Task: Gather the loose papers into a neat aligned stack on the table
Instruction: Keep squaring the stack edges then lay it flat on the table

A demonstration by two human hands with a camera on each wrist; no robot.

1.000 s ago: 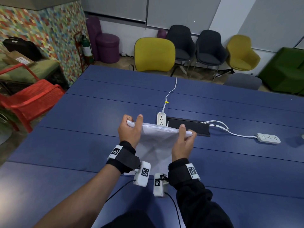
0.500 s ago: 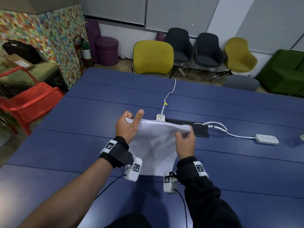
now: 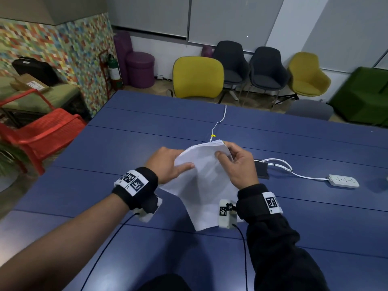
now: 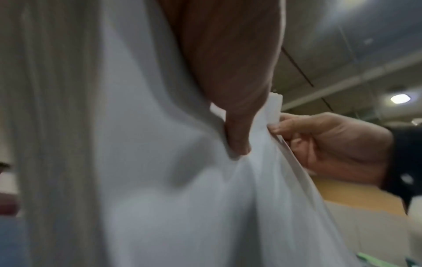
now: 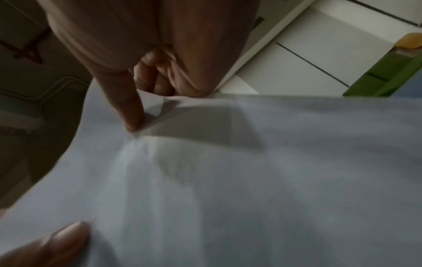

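Observation:
A bundle of white papers point(image 3: 205, 181) is held up on edge over the blue table point(image 3: 105, 148), turned so one corner points down near the table top. My left hand point(image 3: 168, 164) holds its left edge, thumb lying across the front sheet and fingers behind. My right hand point(image 3: 235, 164) pinches the upper right corner between thumb and fingers. The left wrist view shows my left thumb pressed into the papers point(image 4: 160, 180) and my right hand point(image 4: 324, 144) at their edge. In the right wrist view my right thumb presses the papers point(image 5: 251, 180).
A white power strip point(image 3: 344, 181) with its cable lies on the table to the right, beside a black cable hatch point(image 3: 261, 170). Another white cable point(image 3: 220, 118) runs toward the far edge. A red chair point(image 3: 42, 133) stands at the left, and yellow and dark chairs beyond the table.
The bundle has been rotated from a level top edge to a diamond tilt. My right hand climbed to the upper corner; my left hand slid down the left side.

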